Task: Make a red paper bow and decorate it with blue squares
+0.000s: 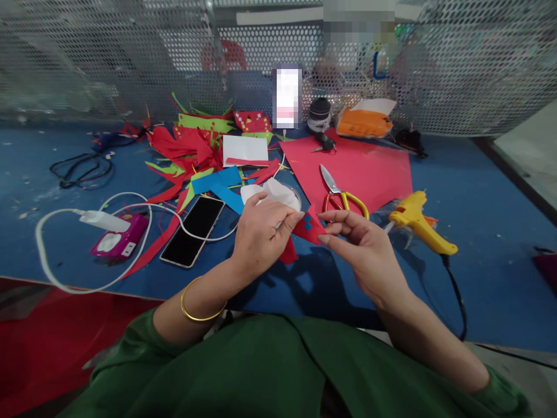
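Note:
Between my two hands is a small folded piece of red paper (308, 228) with little blue squares on it. My left hand (266, 229) pinches its left end between thumb and fingers. On the other side, my right hand (363, 247) grips the right edge with thumb and forefinger. Just behind the left fingers lies crumpled white paper (274, 190), partly in a round clear dish. Scissors (337, 188) with red and yellow handles rest beyond my right hand, on a large red sheet (369, 168).
A yellow glue gun (420, 223) lies at the right, its black cord running off the front edge. Left are a black-screened phone (192, 232), a purple power socket (119, 237) with white cable, blue strips (217, 184) and red scraps (187, 151). A metal mesh (130, 64) stands behind.

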The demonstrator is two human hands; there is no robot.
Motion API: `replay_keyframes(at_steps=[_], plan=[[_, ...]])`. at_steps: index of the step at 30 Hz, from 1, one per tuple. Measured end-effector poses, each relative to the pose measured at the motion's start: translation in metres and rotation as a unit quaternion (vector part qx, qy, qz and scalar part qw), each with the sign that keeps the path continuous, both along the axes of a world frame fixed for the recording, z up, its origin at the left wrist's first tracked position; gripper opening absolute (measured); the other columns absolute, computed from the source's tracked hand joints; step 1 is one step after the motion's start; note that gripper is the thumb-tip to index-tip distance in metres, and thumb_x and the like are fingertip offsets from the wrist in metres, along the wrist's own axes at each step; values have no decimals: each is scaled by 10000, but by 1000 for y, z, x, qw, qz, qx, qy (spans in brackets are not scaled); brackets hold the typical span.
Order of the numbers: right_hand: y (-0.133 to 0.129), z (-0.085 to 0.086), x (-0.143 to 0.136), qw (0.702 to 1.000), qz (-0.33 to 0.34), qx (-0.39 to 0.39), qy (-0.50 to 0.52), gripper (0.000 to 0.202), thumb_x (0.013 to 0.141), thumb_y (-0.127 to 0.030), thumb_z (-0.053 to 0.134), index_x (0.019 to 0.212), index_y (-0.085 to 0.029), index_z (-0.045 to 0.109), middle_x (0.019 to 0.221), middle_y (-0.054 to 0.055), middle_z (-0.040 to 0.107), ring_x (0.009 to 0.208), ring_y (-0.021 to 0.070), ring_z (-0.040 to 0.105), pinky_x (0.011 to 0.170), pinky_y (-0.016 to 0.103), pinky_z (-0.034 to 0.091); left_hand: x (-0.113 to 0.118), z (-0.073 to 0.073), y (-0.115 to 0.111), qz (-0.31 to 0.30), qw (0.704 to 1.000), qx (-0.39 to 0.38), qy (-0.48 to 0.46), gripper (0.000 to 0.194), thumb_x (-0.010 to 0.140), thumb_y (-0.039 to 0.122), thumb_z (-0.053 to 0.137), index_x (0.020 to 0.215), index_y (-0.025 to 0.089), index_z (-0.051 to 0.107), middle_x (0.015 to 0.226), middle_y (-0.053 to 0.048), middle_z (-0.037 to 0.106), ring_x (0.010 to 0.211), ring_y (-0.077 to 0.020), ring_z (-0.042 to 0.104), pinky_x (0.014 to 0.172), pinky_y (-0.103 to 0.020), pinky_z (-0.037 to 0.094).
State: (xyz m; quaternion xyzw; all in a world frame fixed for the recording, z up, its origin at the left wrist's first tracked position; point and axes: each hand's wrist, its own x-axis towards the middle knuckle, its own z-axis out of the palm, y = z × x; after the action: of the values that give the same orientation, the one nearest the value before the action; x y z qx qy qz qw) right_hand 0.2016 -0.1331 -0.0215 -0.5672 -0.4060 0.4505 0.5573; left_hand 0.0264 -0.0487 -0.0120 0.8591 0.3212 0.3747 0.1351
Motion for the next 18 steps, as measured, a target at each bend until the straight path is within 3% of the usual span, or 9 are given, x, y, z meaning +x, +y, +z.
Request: replay_keyframes(at_steps=[4, 10, 14, 16, 18], plan=[[-1, 3, 0, 1000, -5, -11, 11, 340, 719, -268, 808, 1043, -222, 716, 747, -30, 689, 694, 133, 634, 707, 295, 514, -4, 5, 3, 45, 998, 6, -38, 292, 994, 312, 523, 740, 232, 643, 736, 5, 733, 753, -173, 668, 986, -393, 450], [0, 5, 2, 1000, -7, 6, 23, 319, 723, -278, 809, 1027, -235, 726, 734, -24, 694, 698, 144, 649, 681, 290, 514, -15, 11, 17, 155, 972, -23, -176, 379, 997, 330, 503, 632, 233, 530, 620, 1, 625, 663, -151, 618, 735, -318, 501], [1, 6, 4, 997, -48, 34, 48, 313, 692, -260, 825, 992, -236, 739, 712, -35, 669, 682, 127, 612, 685, 276, 508, -17, 12, 28, 145, 958, -36, -246, 502, 1010, 387, 487, 536, 227, 441, 508, 24, 526, 547, -123, 567, 654, -287, 505], [2, 7, 5, 994, -79, 49, 56, 310, 687, -257, 832, 984, -238, 744, 721, -36, 655, 684, 118, 590, 696, 271, 506, -16, 13, 34, 137, 966, -33, -218, 481, 1006, 394, 503, 555, 224, 500, 546, 13, 587, 586, -133, 605, 688, -295, 518], [3, 8, 6, 991, -106, 59, 57, 302, 691, -266, 833, 979, -242, 746, 731, -36, 638, 678, 115, 574, 705, 276, 510, -14, 17, 41, 119, 981, -15, -151, 301, 965, 383, 586, 716, 224, 646, 741, -22, 715, 746, -168, 681, 777, -319, 535]])
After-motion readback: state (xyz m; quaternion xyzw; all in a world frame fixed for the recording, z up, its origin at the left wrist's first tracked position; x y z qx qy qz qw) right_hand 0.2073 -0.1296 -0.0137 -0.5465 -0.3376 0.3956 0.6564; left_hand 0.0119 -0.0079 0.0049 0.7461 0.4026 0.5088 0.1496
